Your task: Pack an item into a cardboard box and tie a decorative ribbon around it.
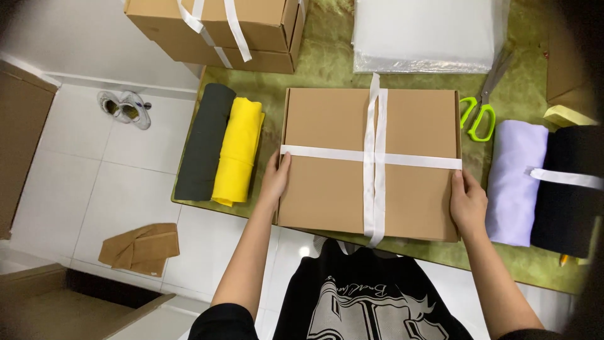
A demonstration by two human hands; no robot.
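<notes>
A flat brown cardboard box (pixel 327 189) lies on the green table (pixel 314 69), crossed by white ribbon (pixel 375 157) running both ways. My left hand (pixel 275 179) grips the box's left edge with the thumb on the ribbon. My right hand (pixel 468 201) holds the right edge near the front corner. The ribbon's loose ends hang over the front edge.
A dark grey fabric roll (pixel 204 141) and a yellow roll (pixel 238 151) lie left of the box. A lilac roll (pixel 516 182) and a black roll (pixel 566 189) lie right. Green-handled scissors (pixel 479 116), plastic sheets (pixel 425 34) and another ribboned box (pixel 217 28) sit farther back.
</notes>
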